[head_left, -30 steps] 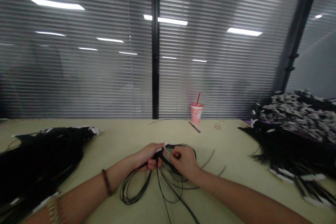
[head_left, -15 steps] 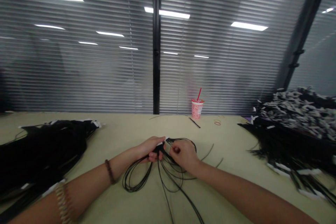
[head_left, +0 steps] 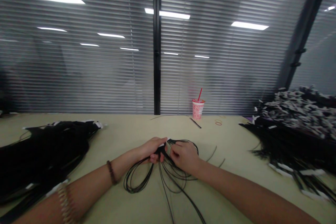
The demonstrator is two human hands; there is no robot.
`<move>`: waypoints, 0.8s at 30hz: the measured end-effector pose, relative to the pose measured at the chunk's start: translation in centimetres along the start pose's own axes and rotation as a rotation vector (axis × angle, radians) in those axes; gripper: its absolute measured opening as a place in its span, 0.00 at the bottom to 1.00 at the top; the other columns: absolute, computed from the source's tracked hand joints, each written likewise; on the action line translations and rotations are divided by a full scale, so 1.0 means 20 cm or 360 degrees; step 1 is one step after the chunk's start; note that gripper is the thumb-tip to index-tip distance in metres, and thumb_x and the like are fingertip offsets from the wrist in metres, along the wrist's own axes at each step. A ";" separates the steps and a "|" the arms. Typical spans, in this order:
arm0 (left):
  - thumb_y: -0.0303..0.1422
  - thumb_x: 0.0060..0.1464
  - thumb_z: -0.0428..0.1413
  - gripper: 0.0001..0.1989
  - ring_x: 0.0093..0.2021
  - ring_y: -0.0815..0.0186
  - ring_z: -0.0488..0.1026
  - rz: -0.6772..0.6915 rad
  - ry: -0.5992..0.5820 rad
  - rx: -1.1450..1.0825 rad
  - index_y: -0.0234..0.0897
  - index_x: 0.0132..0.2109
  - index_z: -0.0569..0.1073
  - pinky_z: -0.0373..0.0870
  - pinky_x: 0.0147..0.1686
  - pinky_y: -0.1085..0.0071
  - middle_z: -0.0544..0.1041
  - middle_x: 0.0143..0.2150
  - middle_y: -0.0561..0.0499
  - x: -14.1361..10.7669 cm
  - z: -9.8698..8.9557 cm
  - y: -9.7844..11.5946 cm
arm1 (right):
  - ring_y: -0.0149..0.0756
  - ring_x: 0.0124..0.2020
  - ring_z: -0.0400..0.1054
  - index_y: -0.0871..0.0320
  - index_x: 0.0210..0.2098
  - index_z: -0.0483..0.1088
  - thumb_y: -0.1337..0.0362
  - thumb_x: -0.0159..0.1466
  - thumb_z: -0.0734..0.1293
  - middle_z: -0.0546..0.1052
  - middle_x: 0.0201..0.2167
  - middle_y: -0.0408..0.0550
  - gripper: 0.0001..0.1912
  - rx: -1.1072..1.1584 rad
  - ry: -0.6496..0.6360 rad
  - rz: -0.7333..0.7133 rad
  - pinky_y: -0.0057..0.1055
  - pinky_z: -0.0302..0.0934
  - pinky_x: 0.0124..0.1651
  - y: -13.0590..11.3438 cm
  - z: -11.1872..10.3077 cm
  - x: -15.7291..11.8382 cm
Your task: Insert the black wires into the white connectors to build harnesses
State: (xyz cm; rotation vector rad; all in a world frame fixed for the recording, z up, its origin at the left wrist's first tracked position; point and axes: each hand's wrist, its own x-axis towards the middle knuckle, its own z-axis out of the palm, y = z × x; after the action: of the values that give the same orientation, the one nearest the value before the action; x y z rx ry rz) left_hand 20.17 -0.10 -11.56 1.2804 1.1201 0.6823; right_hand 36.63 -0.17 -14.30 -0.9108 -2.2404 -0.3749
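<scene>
A bundle of thin black cables (head_left: 139, 182) is coiled into loops over the table's middle, with white end pieces at its top. My left hand (head_left: 153, 148) is closed around the gathered part, thumb on top beside a white piece. Close to its right, my right hand (head_left: 185, 155) is curled with its fingers pinched at the cables; its fingertips are partly hidden. Looped strands pass behind the right hand, and loose ends stick out past it to the right. Other strands hang down toward the table's near edge.
A large heap of black cables (head_left: 52, 154) lies at the left. Another pile with many white ends (head_left: 296, 112) rises at the right. Toward the back stand a pink cup (head_left: 198, 109) with a red straw, a dark pen-like stick (head_left: 195, 123) and rubber bands (head_left: 218, 122).
Both hands stay close together on the cable bundle. The right hand's fingers have closed a little more, and the whole view has shifted slightly.
</scene>
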 end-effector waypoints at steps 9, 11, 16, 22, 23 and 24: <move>0.51 0.46 0.45 0.22 0.07 0.77 0.49 -0.0006 -0.0041 0.0026 0.33 0.28 0.66 0.44 0.08 0.80 0.69 0.11 0.48 -0.02 0.01 0.01 | 0.27 0.23 0.61 0.57 0.25 0.64 0.63 0.57 0.57 0.71 0.23 0.40 0.07 0.0219 -0.0122 0.0243 0.24 0.44 0.26 -0.03 -0.04 0.04; 0.51 0.46 0.45 0.22 0.07 0.77 0.49 -0.0008 -0.0055 0.0030 0.34 0.28 0.66 0.44 0.08 0.80 0.69 0.11 0.49 -0.02 0.01 0.01 | 0.26 0.23 0.60 0.57 0.25 0.64 0.63 0.57 0.58 0.70 0.22 0.40 0.07 0.0224 -0.0136 0.0232 0.24 0.44 0.26 -0.03 -0.04 0.04; 0.52 0.45 0.45 0.23 0.07 0.77 0.49 0.0012 -0.0055 0.0105 0.33 0.27 0.65 0.45 0.07 0.79 0.69 0.11 0.49 -0.03 0.03 0.01 | 0.26 0.23 0.61 0.58 0.25 0.64 0.64 0.57 0.58 0.71 0.23 0.41 0.07 0.0220 -0.0182 0.0214 0.23 0.46 0.27 -0.03 -0.04 0.03; 0.54 0.45 0.44 0.26 0.06 0.76 0.50 0.0055 -0.0031 0.0246 0.33 0.27 0.66 0.45 0.07 0.79 0.68 0.11 0.50 -0.04 0.04 0.00 | 0.28 0.25 0.63 0.59 0.27 0.65 0.65 0.58 0.57 0.72 0.25 0.44 0.08 0.0202 -0.0227 0.0173 0.24 0.48 0.29 -0.05 -0.05 0.02; 0.55 0.45 0.44 0.26 0.06 0.76 0.50 0.0050 -0.0036 0.0247 0.34 0.27 0.65 0.45 0.07 0.79 0.68 0.11 0.50 -0.04 0.03 0.00 | 0.29 0.25 0.63 0.58 0.27 0.65 0.65 0.58 0.57 0.72 0.25 0.44 0.08 0.0193 -0.0225 0.0176 0.25 0.48 0.29 -0.05 -0.05 0.02; 0.55 0.45 0.43 0.26 0.06 0.76 0.50 0.0045 -0.0048 0.0244 0.34 0.27 0.65 0.46 0.07 0.79 0.68 0.11 0.50 -0.04 0.03 0.00 | 0.29 0.26 0.63 0.58 0.27 0.65 0.65 0.58 0.57 0.72 0.25 0.44 0.08 0.0181 -0.0220 0.0183 0.25 0.48 0.29 -0.05 -0.05 0.02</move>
State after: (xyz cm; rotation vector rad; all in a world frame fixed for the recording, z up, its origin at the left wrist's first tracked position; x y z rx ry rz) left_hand 20.41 -1.09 -11.41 1.4344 1.1491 0.6053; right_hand 36.18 -1.22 -13.38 -1.0262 -2.2947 -0.1339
